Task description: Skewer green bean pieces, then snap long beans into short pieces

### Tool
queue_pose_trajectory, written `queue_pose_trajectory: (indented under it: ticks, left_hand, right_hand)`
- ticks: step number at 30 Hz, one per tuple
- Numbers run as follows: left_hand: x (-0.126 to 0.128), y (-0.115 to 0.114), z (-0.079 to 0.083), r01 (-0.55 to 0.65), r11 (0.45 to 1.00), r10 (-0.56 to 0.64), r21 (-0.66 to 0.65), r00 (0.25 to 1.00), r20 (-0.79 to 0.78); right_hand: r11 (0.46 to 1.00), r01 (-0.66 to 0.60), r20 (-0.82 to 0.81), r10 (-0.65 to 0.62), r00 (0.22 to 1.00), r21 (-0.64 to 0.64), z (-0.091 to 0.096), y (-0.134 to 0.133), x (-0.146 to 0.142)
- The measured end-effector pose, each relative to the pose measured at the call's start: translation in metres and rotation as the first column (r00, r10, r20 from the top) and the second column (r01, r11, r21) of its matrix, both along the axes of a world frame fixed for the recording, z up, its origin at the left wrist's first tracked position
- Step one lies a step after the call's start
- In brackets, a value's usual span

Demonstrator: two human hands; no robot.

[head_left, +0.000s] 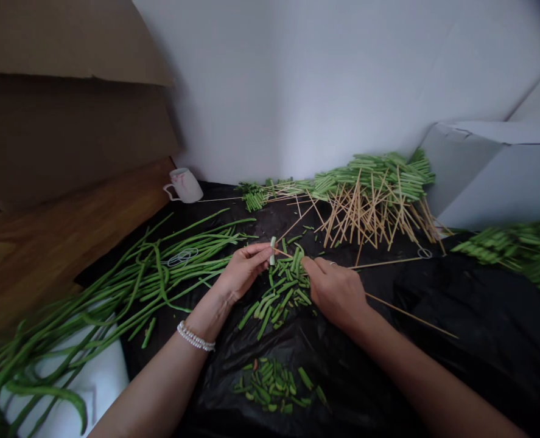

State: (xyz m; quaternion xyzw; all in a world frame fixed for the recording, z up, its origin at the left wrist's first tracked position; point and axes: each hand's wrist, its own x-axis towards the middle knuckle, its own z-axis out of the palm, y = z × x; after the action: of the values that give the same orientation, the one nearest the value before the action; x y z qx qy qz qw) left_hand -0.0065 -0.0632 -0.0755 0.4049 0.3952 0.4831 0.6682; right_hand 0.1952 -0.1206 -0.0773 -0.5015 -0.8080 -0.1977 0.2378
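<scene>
My left hand (246, 267), with a white beaded bracelet (195, 337) at the wrist, pinches a short piece of green bean (273, 250) upright between thumb and fingers. My right hand (336, 289) is closed around a thin wooden skewer (282, 252); its tip meets the bean piece, and I cannot tell how far it goes in. Beneath and between both hands lies a loose heap of cut bean pieces (279, 298). Long uncut beans (160, 274) spread out beside my left forearm. A smaller pile of bean trimmings (270, 384) sits nearer to me.
Black plastic sheeting (434, 365) covers the work surface. At the back are stacked skewered beans (374, 176) with sticks jutting forward. More skewered beans (520, 246) lie at right. A white mug (185, 185), a cardboard box (73, 121) and a white box (493, 164) stand around the edges.
</scene>
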Motion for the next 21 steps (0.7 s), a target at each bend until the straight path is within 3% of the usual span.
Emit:
queue_pose_trajectory:
  ticks: [8,21]
  left_hand:
    - [-0.0017,0.0016,-0.0003,0.039,0.997,-0.033,-0.065,0.995,0.099]
    - [-0.0047,0.0030,0.0006,-0.046,0.994,0.055,-0.104,0.995,0.079]
  right_hand:
    - [1.000,0.003,-0.002,-0.003,1.000,0.022,0.0001,0.0005,0.0002]
    - [0.999,-0.013,0.017,0.012,1.000,0.034,0.0018,-0.0012,0.0006]
